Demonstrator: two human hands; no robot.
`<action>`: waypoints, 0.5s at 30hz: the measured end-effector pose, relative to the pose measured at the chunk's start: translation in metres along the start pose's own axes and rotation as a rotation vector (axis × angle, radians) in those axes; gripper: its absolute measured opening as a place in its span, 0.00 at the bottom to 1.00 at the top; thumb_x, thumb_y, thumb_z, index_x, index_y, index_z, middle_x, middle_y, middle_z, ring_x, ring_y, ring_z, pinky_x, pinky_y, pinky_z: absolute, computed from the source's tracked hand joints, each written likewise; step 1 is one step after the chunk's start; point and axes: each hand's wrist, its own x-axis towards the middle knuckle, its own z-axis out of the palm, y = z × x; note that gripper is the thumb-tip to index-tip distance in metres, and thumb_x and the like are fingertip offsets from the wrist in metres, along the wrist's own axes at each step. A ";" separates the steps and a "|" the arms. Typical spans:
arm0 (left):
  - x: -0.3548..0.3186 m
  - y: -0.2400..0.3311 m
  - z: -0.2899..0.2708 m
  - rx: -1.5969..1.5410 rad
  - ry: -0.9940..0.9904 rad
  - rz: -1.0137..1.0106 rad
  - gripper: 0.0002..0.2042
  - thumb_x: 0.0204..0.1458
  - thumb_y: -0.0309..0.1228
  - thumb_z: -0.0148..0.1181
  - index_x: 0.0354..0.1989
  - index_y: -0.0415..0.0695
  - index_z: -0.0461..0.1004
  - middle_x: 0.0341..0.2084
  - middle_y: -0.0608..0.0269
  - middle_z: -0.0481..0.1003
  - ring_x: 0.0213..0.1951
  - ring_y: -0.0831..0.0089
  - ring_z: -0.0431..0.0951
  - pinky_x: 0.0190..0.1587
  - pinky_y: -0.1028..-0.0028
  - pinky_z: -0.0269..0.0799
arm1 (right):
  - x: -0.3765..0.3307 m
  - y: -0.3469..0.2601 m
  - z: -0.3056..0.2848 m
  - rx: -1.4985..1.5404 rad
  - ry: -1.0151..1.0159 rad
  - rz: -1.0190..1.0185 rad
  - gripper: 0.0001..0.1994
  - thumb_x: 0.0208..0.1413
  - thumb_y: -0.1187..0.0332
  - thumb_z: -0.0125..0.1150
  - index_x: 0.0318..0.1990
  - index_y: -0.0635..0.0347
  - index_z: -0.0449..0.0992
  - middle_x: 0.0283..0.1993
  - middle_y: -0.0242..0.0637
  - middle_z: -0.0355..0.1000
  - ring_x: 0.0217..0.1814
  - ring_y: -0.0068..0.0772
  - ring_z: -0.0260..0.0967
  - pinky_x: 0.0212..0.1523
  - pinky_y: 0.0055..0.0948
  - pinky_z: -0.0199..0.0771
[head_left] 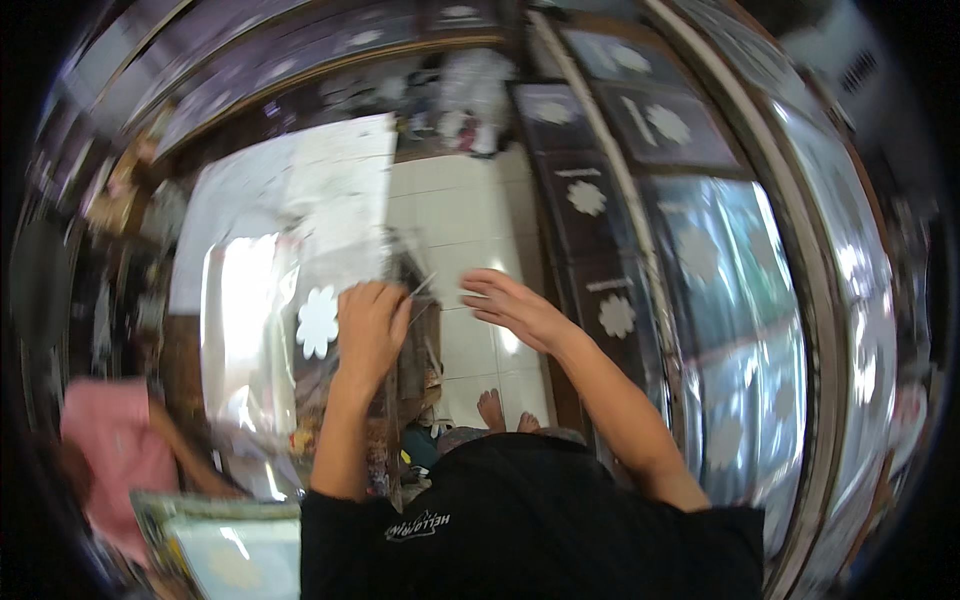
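My left hand (372, 325) is at the right edge of a shiny package in clear plastic wrapping (250, 330), which has a white flower-shaped cutout (318, 322) on its dark face. Its fingers curl down together, and their tips are hidden. A thin pale strip (425, 283) sticks out beside them, slightly blurred; I cannot tell whether the hand grips it or the plastic. My right hand (515, 308) hovers over the floor gap, apart from the package. Its fingers are stretched out, with nothing in them.
White sheets (330, 180) lie under and beyond the package. Dark panels with white flower shapes (615, 315) line the right side, some plastic-covered. A person in a pink top (115, 450) is at lower left, near another framed panel (235, 555). Pale floor tiles (455, 220) run between.
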 end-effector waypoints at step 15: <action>-0.068 0.166 0.044 -0.347 -0.064 0.198 0.16 0.50 0.26 0.68 0.49 0.40 0.78 0.43 0.53 0.75 0.46 0.54 0.72 0.51 0.60 0.64 | -0.160 -0.029 -0.068 -0.749 0.375 -0.198 0.16 0.54 0.71 0.56 0.50 0.63 0.79 0.49 0.45 0.80 0.52 0.39 0.78 0.56 0.37 0.75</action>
